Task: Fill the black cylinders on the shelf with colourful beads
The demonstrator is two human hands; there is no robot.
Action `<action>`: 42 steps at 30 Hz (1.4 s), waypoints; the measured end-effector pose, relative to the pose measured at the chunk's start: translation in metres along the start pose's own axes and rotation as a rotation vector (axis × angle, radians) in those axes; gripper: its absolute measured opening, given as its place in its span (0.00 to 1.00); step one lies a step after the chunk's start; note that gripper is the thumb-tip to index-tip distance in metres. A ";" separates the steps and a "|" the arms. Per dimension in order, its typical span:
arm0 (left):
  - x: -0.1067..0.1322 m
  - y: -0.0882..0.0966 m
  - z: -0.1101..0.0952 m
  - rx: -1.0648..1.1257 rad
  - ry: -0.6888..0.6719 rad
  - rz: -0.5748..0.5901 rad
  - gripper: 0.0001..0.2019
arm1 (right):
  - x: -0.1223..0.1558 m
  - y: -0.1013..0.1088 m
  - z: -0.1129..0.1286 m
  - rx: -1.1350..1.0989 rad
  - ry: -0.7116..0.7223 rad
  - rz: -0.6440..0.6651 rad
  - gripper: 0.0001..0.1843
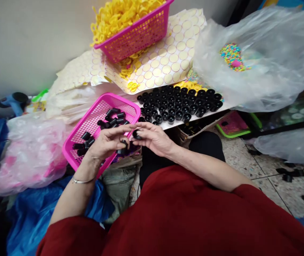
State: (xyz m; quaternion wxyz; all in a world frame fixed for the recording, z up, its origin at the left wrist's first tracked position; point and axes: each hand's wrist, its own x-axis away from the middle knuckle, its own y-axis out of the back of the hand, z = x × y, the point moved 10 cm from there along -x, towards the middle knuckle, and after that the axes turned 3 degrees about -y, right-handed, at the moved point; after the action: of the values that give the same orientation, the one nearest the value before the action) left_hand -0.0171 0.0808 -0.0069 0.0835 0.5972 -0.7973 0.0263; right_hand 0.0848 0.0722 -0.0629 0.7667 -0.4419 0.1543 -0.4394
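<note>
1 black cap [136, 134] within right grip [154, 138]

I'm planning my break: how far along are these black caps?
Looks done: many standing caps in rows on the white board. In hand: the left hand pinches a black cap, and the right hand holds a second cap. Remaining: a smaller lot of loose caps lying in the pink basket, so probably past halfway.
</note>
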 end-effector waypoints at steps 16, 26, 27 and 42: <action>-0.025 0.102 0.059 -0.807 0.111 -0.349 0.19 | 0.056 0.105 -0.020 0.157 -0.154 -0.304 0.20; 0.016 0.073 -0.014 -0.610 0.062 -0.529 0.22 | 0.059 0.075 0.016 -0.066 0.002 -0.076 0.20; 0.025 0.060 -0.028 -0.610 0.016 -0.520 0.24 | 0.061 0.074 0.021 -0.103 0.023 -0.068 0.19; 0.058 -0.199 0.088 0.035 0.599 0.522 0.19 | 0.156 0.104 0.032 0.185 0.153 -0.123 0.22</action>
State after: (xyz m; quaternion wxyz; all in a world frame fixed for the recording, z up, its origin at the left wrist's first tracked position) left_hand 0.1483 -0.0436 -0.0951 0.2925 0.3417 -0.8622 0.2331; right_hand 0.2497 -0.0137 -0.1058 0.7618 -0.3429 0.1439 -0.5304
